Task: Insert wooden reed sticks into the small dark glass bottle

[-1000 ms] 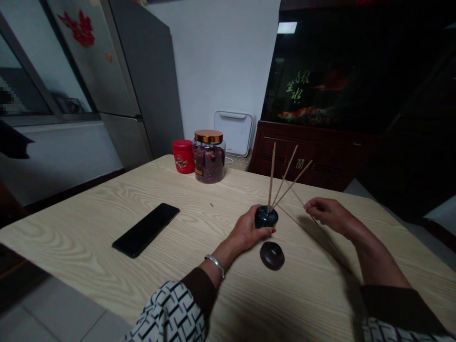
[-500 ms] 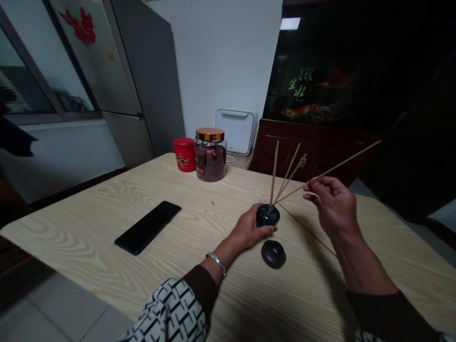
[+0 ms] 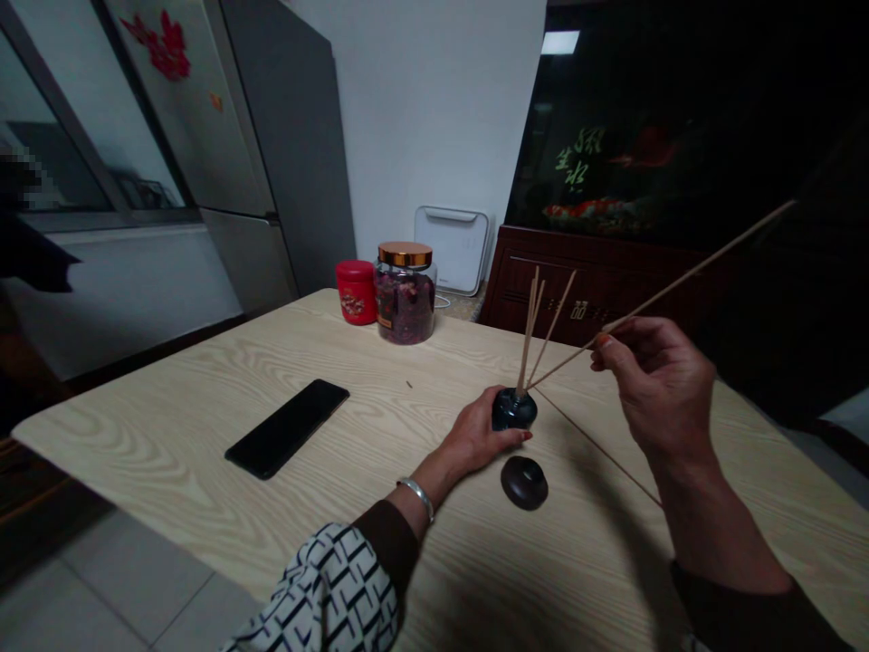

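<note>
My left hand (image 3: 477,431) is wrapped around the left side of a small dark glass diffuser bottle (image 3: 514,412) standing on the table. Several thin reed sticks (image 3: 529,330) rise from its neck, leaning different ways. Between thumb and fingertips, my right hand (image 3: 662,385) pinches one long reed stick (image 3: 702,265), which slants up to the right; its lower end is at the bottle's mouth. A round dark lid with a hole (image 3: 524,483) lies on the table in front of the bottle. Another thin stick (image 3: 597,442) rests on the tabletop, partly behind my right wrist.
A black phone (image 3: 289,428) lies on the left of the wooden table (image 3: 380,453). Farther back stand a red canister (image 3: 357,294) and a copper-lidded jar of dried petals (image 3: 405,299). A tiny brown bit (image 3: 409,385) sits mid-table. A fish tank (image 3: 611,136) is behind.
My right hand has moved right, and the stick it holds now reaches farther up and right. The other sticks in the bottle have shifted closer together. My left hand stays on the bottle.
</note>
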Demonstrator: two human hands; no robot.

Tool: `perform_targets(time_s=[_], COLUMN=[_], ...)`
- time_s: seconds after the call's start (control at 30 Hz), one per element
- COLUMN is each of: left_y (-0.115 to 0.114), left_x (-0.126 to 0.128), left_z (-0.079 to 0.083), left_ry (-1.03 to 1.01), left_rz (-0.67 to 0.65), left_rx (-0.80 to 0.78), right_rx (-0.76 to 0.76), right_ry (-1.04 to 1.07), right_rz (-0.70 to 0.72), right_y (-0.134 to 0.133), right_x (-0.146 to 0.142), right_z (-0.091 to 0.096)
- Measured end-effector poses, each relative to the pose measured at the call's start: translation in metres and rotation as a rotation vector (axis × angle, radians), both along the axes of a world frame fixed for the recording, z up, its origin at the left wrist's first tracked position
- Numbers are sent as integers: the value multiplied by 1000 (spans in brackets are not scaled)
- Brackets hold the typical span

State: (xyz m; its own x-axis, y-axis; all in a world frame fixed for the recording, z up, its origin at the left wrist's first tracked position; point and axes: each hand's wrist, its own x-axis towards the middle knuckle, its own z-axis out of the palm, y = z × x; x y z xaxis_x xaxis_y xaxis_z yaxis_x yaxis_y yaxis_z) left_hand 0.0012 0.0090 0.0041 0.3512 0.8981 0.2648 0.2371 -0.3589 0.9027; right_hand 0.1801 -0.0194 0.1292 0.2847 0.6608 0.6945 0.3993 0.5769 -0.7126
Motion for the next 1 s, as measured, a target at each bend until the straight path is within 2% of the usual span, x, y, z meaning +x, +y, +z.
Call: perform_targets(time_s=[0.1,0.23,0.33,0.4,0.53,0.6,0.7,0.77,0.87,1.0], left_y=[-1,-1,0,0,-1,-1,-1,-1,0,0], left_x=[-1,-1,-1,0,-1,-1,-2,-1,-1,-1], left_z=[1,1,1,1,2,2,1,-1,-2,-1], left_ry=[-8,-21,-17,-20,-27,-19,-11,-18,-19,-19], left_rz=[-6,-23,-14,-13,-25,-20,-21,-25,-15,-17], left_rx=[-4,13,30,33,17,21,29,30,34,22], right_rx=[-52,-181,-320,-388,-419,-486,-760,-965,-1139,-1158], right_ry=[-33,-87,-230,-338,-459,-638,-1004,-1141,-1181,-1164], right_rz=[21,96,159,188,107,16,-99,-119,-92,-78], right_y=[4,16,22,25,29,31,35,36,36,36], right_x=[3,0,-5,-3,26,50,85,100,108,106], right_z=[-6,-27,-43,-47,-40,-38,-48,-61,-79,-86])
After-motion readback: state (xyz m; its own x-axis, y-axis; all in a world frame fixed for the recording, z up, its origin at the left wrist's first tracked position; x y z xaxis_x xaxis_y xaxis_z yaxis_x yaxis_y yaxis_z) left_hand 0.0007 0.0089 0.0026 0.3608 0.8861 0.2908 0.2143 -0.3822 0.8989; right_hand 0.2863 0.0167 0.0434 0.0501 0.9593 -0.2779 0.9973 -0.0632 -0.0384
